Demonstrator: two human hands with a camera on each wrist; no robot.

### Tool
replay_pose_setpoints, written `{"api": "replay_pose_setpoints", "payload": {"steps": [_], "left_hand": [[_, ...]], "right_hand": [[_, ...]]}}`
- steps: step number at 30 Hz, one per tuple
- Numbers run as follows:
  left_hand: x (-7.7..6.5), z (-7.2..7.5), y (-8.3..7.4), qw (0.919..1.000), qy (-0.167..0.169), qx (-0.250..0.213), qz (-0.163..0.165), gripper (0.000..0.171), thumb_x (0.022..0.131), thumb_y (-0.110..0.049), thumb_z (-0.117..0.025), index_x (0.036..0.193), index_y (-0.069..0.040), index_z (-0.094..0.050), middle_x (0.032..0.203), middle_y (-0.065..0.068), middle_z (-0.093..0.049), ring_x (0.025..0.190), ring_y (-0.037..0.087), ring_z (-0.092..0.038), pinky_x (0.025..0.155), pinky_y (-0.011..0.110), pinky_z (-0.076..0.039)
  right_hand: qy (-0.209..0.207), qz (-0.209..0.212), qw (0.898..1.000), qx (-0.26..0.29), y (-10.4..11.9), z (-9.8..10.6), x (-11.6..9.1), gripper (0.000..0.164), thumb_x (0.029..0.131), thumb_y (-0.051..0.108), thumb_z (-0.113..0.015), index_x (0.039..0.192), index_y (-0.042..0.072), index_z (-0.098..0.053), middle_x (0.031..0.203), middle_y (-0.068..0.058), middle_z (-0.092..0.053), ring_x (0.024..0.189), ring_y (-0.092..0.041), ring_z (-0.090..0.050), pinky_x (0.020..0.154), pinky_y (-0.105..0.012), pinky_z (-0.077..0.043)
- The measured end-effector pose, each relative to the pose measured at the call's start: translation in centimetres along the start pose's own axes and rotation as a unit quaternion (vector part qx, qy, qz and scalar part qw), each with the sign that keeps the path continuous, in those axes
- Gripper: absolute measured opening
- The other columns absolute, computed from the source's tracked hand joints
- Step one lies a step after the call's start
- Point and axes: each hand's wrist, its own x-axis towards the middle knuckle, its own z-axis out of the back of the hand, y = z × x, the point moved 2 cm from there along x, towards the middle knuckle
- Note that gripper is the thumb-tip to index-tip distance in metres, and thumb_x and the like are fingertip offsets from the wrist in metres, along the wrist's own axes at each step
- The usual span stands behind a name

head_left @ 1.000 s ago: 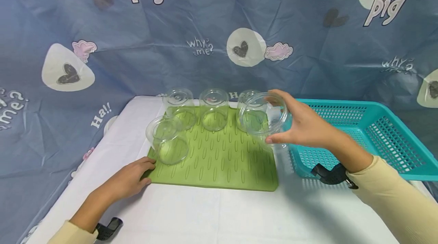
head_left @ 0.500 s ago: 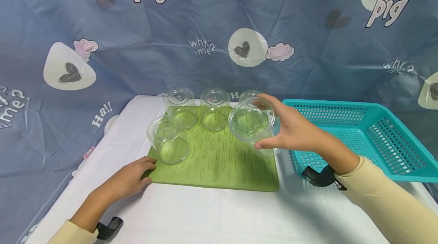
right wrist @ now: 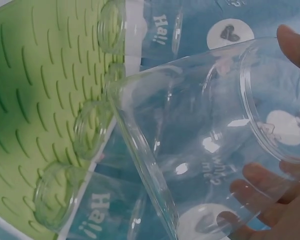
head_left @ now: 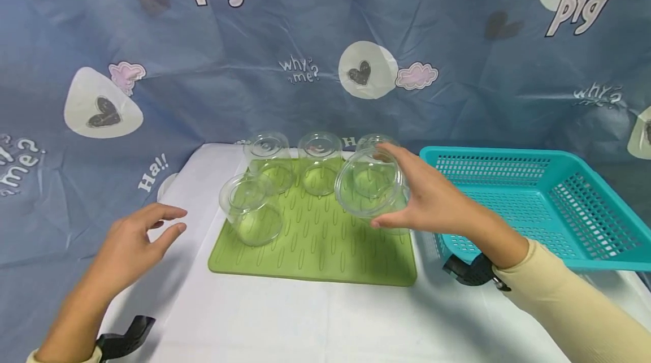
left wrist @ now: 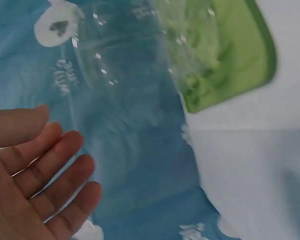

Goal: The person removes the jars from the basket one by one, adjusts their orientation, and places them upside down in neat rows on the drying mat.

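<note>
My right hand (head_left: 429, 193) grips a clear plastic cup (head_left: 351, 202) around its side, tilted above the right part of a green ribbed mat (head_left: 315, 264). The right wrist view shows the wide, see-through cup with fingertips (right wrist: 262, 187) seen through its wall. Off the mat, to its left, my left hand (head_left: 134, 244) hovers over the table with its fingers loosely bent and nothing in them. Nearest to it, a clear cup (head_left: 256, 224) stands at the mat's left side. Two more clear cups (head_left: 319, 165) stand at the back; a third (head_left: 376, 139) is partly behind the held one.
A turquoise perforated basket (head_left: 508, 152) stands to the right of the mat, partly behind my right forearm. White cloth (head_left: 305, 318) covers the table. A blue printed curtain (head_left: 254, 29) hangs behind and along the left side.
My left hand has let go of the mat's left edge, lifting up and to the left. The right hand has carried its cup leftward from near the basket to above the mat.
</note>
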Motion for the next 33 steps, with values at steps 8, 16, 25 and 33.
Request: {"api": "replay_pose_setpoints", "payload": {"steps": [8,16,25,33], "left_hand": [[3.1,0.0,-5.1,0.9910,-0.071,-0.084,-0.076,0.039,0.077,0.007,-0.075,0.114,-0.005,-0.070,0.111,0.009,-0.071,0.099,-0.016,-0.048,0.084,0.005,-0.040],[5.2,-2.3,-9.2,0.9807,-0.048,-0.131,-0.137,0.038,0.079,0.004,-0.075,0.116,0.000,-0.067,0.120,0.011,-0.068,0.113,0.025,-0.061,0.101,0.014,-0.042],[6.3,-4.5,-13.5,0.9728,0.004,-0.156,-0.172,0.041,0.086,-0.008,-0.074,0.124,-0.003,-0.063,0.130,0.011,-0.063,0.125,0.029,-0.058,0.107,0.047,-0.048],[6.7,-5.9,-16.1,0.9730,0.104,-0.171,-0.115,0.064,0.091,-0.028,-0.071,0.146,-0.006,-0.045,0.150,0.010,-0.047,0.141,0.030,-0.045,0.115,0.054,-0.041]], "right_hand": [[-0.010,0.002,1.000,-0.021,0.4,-0.4,0.1,0.115,0.062,0.048,-0.092,0.153,0.014,-0.030,0.149,-0.004,-0.047,0.133,-0.031,-0.048,0.106,-0.060,-0.044],[-0.016,0.030,0.999,-0.032,1.0,-1.0,0.7,0.117,0.061,0.047,-0.093,0.154,0.011,-0.030,0.153,-0.008,-0.044,0.138,-0.030,-0.046,0.112,-0.058,-0.041],[-0.050,0.042,0.996,-0.066,1.8,-2.5,1.0,0.118,0.058,0.050,-0.093,0.149,0.004,-0.034,0.149,-0.012,-0.049,0.138,-0.031,-0.047,0.116,-0.051,-0.040],[-0.093,0.110,0.981,-0.127,2.5,-3.7,1.3,0.112,0.059,0.055,-0.091,0.147,0.006,-0.041,0.143,-0.012,-0.054,0.133,-0.031,-0.050,0.112,-0.054,-0.040]]}}
